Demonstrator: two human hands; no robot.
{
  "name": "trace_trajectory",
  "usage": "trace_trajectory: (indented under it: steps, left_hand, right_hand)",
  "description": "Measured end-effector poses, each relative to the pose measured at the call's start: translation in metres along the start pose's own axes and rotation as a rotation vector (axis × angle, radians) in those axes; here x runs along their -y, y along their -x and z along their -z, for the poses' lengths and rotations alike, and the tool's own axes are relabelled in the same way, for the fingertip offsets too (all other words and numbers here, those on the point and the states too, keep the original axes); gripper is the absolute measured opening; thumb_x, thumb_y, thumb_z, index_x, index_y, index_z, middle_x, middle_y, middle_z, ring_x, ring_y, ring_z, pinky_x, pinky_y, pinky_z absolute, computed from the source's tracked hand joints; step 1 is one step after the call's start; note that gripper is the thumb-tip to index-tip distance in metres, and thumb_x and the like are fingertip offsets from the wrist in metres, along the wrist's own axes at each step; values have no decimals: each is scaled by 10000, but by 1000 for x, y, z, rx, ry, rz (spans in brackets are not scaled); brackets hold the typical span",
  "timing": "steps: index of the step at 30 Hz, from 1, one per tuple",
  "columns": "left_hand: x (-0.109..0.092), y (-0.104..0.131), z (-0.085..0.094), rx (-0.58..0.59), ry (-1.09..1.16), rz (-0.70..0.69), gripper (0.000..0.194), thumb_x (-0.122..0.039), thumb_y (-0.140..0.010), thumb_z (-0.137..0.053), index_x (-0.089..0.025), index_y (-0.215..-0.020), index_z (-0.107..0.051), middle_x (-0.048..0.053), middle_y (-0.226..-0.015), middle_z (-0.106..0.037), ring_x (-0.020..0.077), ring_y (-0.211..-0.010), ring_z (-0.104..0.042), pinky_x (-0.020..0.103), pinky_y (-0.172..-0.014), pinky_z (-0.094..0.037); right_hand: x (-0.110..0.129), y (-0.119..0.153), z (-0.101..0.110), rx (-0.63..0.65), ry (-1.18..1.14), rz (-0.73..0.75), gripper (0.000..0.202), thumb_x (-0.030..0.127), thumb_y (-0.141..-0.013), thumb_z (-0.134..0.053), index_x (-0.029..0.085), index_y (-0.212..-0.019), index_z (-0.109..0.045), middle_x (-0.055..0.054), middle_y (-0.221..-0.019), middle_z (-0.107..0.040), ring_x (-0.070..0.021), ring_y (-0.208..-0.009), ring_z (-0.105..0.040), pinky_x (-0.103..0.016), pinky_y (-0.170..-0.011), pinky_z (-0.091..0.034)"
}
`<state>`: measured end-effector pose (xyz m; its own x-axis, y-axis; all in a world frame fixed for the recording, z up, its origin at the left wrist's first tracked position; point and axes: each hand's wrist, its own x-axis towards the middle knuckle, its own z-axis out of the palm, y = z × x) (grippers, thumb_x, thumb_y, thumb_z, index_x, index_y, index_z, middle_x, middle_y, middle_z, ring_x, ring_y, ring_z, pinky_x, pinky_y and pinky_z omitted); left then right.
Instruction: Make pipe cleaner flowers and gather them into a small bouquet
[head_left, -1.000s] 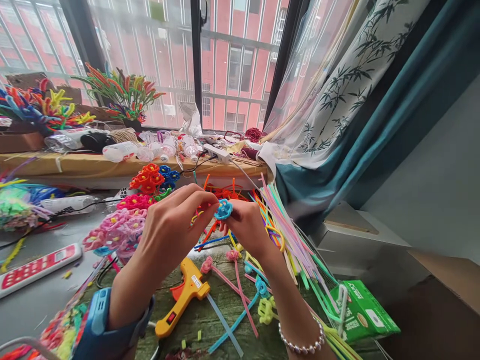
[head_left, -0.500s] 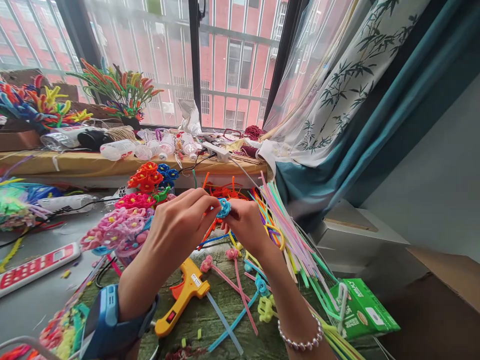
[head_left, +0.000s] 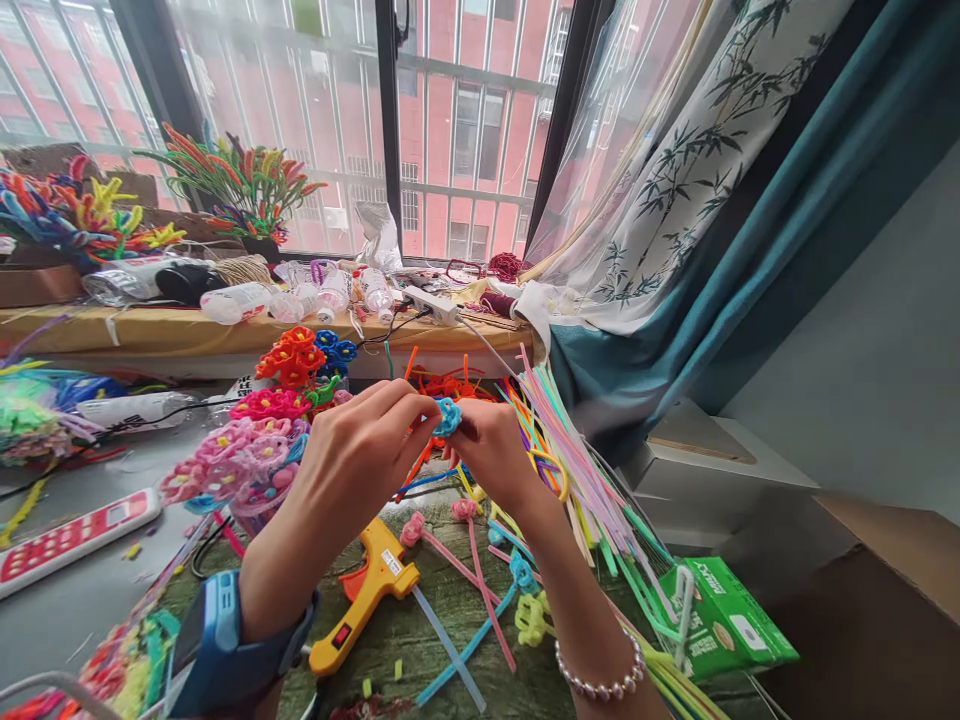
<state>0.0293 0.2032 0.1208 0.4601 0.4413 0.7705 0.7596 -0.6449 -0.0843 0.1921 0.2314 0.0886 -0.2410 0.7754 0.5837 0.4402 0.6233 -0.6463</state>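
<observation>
A small blue pipe-cleaner flower (head_left: 448, 418) is pinched between both hands, above the middle of the table. My left hand (head_left: 375, 435) grips its left side with thumb and forefinger. My right hand (head_left: 491, 445) holds it from the right, and its fingertips are partly hidden behind the flower. Below the hands lie a yellow hot glue gun (head_left: 367, 595) with a glue stick in it, two pink pipe-cleaner flowers (head_left: 412, 529) on stems, a blue flower on a stem (head_left: 520, 570) and a yellow-green flower (head_left: 532, 619).
Bundled pipe cleaners (head_left: 585, 460) lie on the right beside a green box (head_left: 724, 615). Finished pink flowers (head_left: 240, 455) stand at the left, near a red-and-white power strip (head_left: 79, 540). Plastic bottles (head_left: 236, 302) line the windowsill. Cardboard boxes (head_left: 885, 600) stand at far right.
Both hands keep nearly the same pose around the blue flower. Only a very slight shift of the hands and the camera shows.
</observation>
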Motion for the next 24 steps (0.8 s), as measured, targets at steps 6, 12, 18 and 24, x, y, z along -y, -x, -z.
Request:
trace_trajectory:
  steps: [6, 12, 18, 24]
  left_hand:
    - [-2, -1, -1, 17, 1, -7, 173, -247, -946, -485, -173, -888, -631, 15, -812, -678, 132, -753, -648, 231, -644, -483]
    - [-2, -1, 0, 27, -14, -5, 229, -264, -956, -466, -150, -867, -643, 32, -781, -666, 143, -720, -643, 244, -631, -495]
    - [-2, -1, 0, 25, -24, 5, 223, -262, -955, -465, -153, -877, -644, 34, -795, -671, 139, -728, -640, 241, -643, -497]
    - [-2, -1, -1, 22, -28, -2, 216, -255, -948, -486, -147, -856, -649, 30, -775, -665, 142, -711, -639, 243, -628, -492]
  right_hand:
    - [0, 0, -1, 5, -13, -16, 320, 86, -811, -603, 194, -539, -475, 43, -518, -543, -114, -512, -484, -236, -547, -314]
    - [-1, 1, -1, 9, -29, -5, 300, 105, -825, -593, 189, -556, -492, 30, -533, -561, -115, -513, -493, -238, -550, -316]
    - [-1, 0, -1, 14, -47, -17, 293, 101, -818, -594, 192, -559, -490, 33, -527, -552, -115, -509, -486, -236, -548, -321]
    - [-1, 1, 0, 5, -16, 17, 310, 82, -818, -602, 187, -556, -473, 36, -540, -545, -108, -515, -483, -231, -550, -313]
